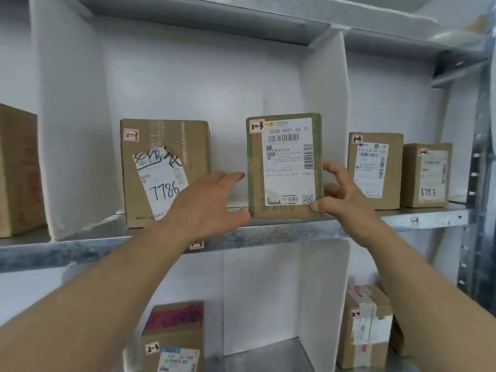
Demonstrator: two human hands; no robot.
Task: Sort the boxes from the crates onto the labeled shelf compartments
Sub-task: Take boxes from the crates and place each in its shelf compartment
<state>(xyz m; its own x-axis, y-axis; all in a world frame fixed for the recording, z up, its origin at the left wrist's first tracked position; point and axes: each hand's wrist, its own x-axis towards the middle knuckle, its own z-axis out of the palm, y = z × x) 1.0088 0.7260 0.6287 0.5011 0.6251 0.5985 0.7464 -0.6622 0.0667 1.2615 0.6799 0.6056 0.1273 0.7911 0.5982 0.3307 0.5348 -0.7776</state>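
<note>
A brown box with green tape (284,167), tagged 1-3 and bearing a white shipping label, stands upright at the front of the metal shelf (80,248), in the compartment whose edge tag (196,245) is half hidden by my left arm. My left hand (206,205) is at the box's left side with fingers spread, fingertips near the edge and thumb by the lower left corner. At the right side, my right hand (343,194) has its thumb on the lower right corner and its index finger against the right edge.
A bigger box marked 7786 (163,170) shares the compartment on the left. A white divider (324,103) separates two boxes (374,170) (426,174) on the right. Another box (18,170) sits far left. Below stand boxes tagged 2-3 (174,336) and 2-4 (365,326).
</note>
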